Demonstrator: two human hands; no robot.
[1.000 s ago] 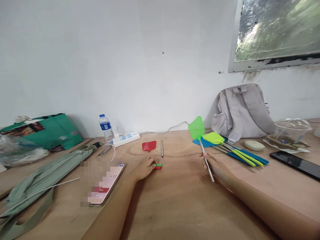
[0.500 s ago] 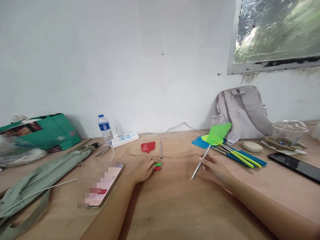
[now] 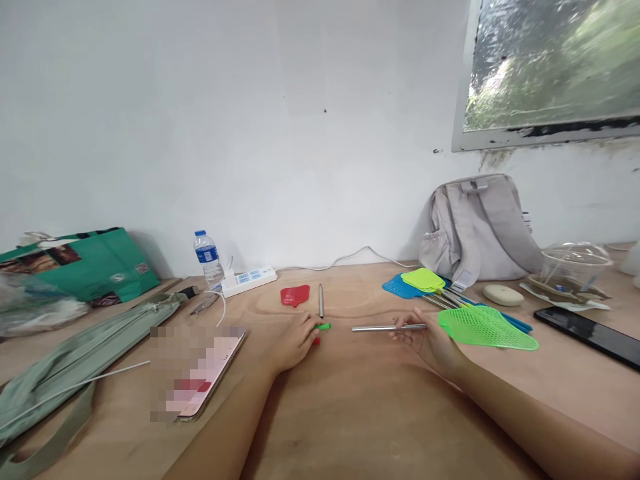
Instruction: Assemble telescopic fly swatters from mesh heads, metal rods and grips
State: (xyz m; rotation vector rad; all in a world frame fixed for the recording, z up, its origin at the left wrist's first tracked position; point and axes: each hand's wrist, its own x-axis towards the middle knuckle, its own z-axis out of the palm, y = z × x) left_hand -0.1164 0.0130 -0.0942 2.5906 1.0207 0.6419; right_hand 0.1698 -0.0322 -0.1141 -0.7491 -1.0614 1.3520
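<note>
The right hand (image 3: 436,343) grips a green swatter (image 3: 487,328); the left hand (image 3: 294,341) touches a green tube (image 3: 325,327), hold unclear.

The right hand (image 3: 425,341) grips a metal rod (image 3: 371,328), held nearly level, free end toward the left hand (image 3: 294,341); a green mesh paddle (image 3: 490,328) is at the opposite end; the left hand is low over the worktop (image 3: 345,413), fingers at a green piece (image 3: 325,327), a red piece (image 3: 317,341) just beside; beyond lie a red paddle (image 3: 295,295) and a second rod (image 3: 321,301); a yellow paddle (image 3: 424,280) overlaps a blue paddle (image 3: 399,287) near a grey backpack (image 3: 487,230).
</note>
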